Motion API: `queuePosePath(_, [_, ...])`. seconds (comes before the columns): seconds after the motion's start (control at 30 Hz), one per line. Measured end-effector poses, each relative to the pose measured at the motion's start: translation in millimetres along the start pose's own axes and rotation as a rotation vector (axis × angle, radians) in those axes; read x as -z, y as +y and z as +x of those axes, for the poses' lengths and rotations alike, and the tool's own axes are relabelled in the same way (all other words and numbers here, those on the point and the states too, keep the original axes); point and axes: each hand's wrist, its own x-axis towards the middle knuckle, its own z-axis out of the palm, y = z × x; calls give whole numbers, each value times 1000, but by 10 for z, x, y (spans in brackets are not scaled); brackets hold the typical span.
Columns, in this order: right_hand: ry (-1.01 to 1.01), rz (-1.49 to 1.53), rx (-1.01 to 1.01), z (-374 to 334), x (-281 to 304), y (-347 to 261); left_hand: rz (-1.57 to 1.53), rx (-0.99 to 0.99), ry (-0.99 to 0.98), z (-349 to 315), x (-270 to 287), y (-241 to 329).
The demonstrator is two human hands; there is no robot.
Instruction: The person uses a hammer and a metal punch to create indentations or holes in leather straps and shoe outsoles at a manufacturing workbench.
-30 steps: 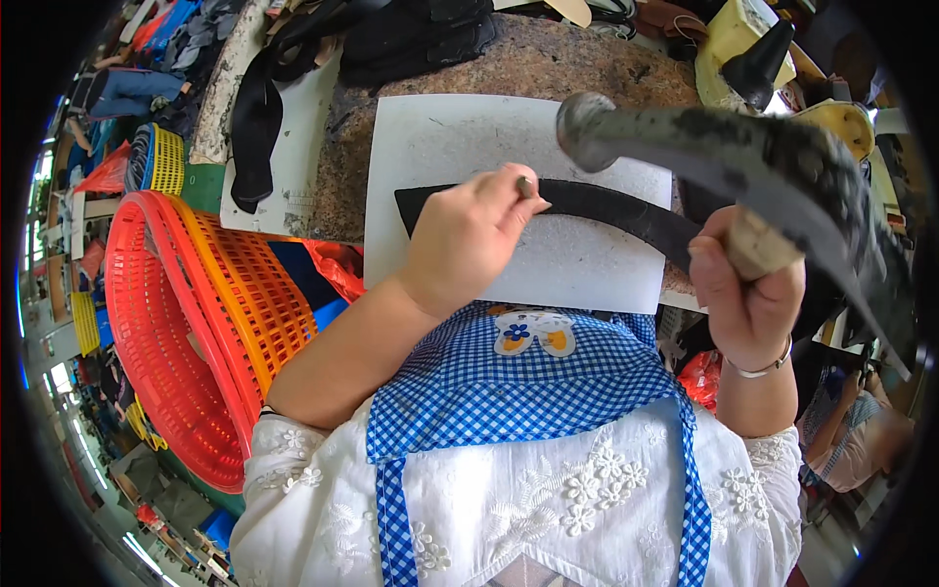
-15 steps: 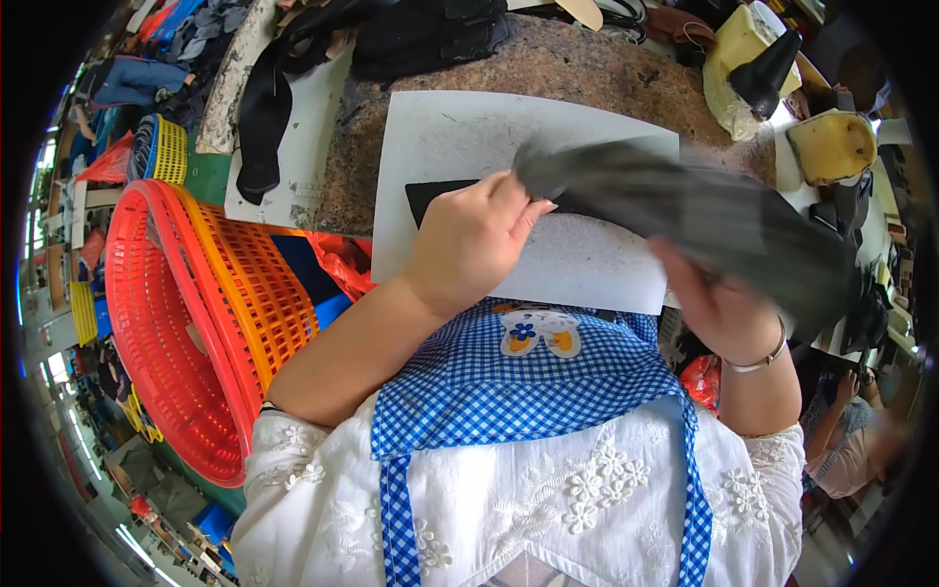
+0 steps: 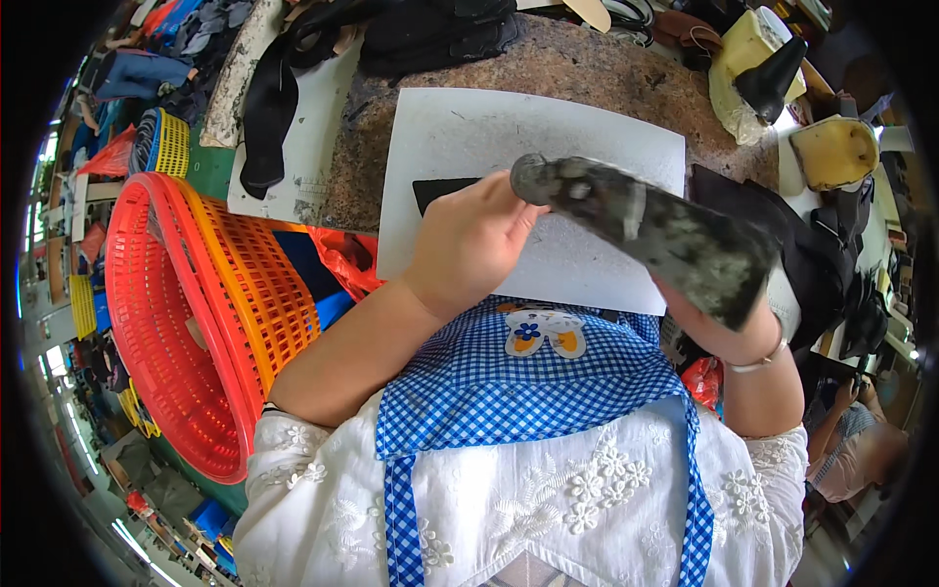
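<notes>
My right hand (image 3: 719, 318) is closed around a dark, worn metal hammer (image 3: 675, 230). Its round face points left and its broad, flared end lies toward my right wrist; the handle is hidden beneath the head. My left hand (image 3: 469, 235) is closed in a pinch, its fingertips beside the hammer's round face, and what they hold is hidden. Past its knuckles shows the end of a flat black piece (image 3: 435, 191). That piece lies on a white sheet (image 3: 587, 279) under both hands.
A stone slab (image 3: 606, 83) lies under the sheet. Red and orange baskets (image 3: 171, 323) stand at the left. Black pieces (image 3: 430, 39) lie at the far side, black material (image 3: 822, 245) at the right. Yellow containers (image 3: 836, 152) stand at the far right. Another person (image 3: 856, 455) sits at the lower right.
The hammer, smeared by motion before, now shows sharply, and its broad end has moved left and nearer my right wrist. My left hand has stayed nearly in place.
</notes>
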Motion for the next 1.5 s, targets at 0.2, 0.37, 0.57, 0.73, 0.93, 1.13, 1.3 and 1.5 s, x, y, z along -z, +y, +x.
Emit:
queuePosePath(0.2, [67,83,-196,-64,44,36,-342,320,-81,13,108,-112])
queuePosePath(0.37, [235,230,-239,-59,8,-40,-168,183,-59,-27,80,-31])
queuePosePath(0.57, [-7,-19,-105,23,-40,-6,49,-110,2,-16,44,-86])
queuePosePath(0.73, [137,124,-168,30,-36,-38,-500,366,-57,-52,140,-227])
queuePosePath(0.93, [172,179,-243,31,-31,-73,-290,271,-102,-53,163,-165])
queuePosePath(1.13, [322,430,-267,5,11,-87,-110,138,-81,-42,148,-106])
queuePosePath(1.3, [328,404,-294,-58,3,-64,-509,375,-61,-46,157,-194])
queuePosePath(1.5, [279,504,-464,-199,-78,-34,-521,418,-69,-82,158,-222])
